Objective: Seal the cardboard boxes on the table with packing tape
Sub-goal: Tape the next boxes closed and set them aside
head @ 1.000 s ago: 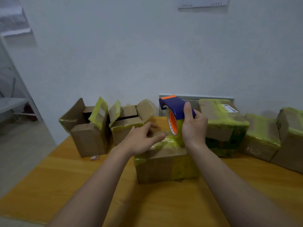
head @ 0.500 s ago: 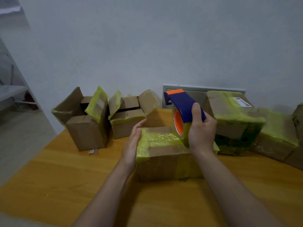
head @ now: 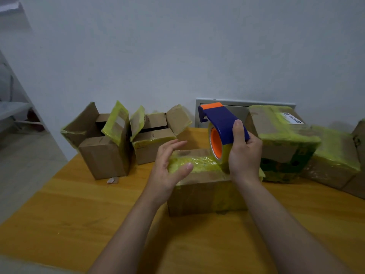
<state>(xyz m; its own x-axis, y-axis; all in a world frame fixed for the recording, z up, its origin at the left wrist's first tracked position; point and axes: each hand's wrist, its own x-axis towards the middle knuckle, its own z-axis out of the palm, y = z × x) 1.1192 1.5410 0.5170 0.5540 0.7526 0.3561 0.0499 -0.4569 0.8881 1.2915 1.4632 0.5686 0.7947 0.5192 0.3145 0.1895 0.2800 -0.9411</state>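
A tape dispenser is held on a cardboard box at the middle of the wooden table.

The dispenser, blue with an orange core, is gripped by the right hand, with the fingers curled round its handle. Its roll is set on the right part of the box top, which is covered in yellowish tape. The left hand is held with fingers straight and loosely spread at the left end of the box; whether it touches cannot be told. Two open boxes are seen at the back left, and taped boxes at the right.
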